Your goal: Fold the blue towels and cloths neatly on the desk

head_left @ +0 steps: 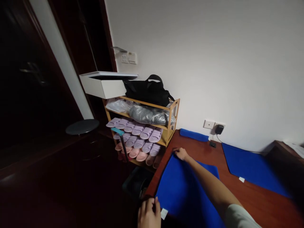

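Note:
A blue cloth (pixel 175 183) with a white tag lies spread on the reddish-brown tabletop (pixel 251 198), along its left edge. My right hand (pixel 180 154) reaches across it to the far left corner, fingers closed on the cloth's edge. At the near left corner, beside the tag, my left hand (pixel 149 214) has its thumb and fingers closed on the fabric. A second blue cloth (pixel 254 167), also tagged, rests flat farther right. Against the wall lies a folded blue cloth (pixel 193 135), away from both hands.
A black plug adapter (pixel 218 129) sits in the wall socket, its cable running along the table's back. Left of the table stands a wooden shoe rack (pixel 171 118) with several slippers (pixel 139 129), a black bag (pixel 147 91) and a white box (pixel 104 88). A round stool (pixel 82 126) stands farther left.

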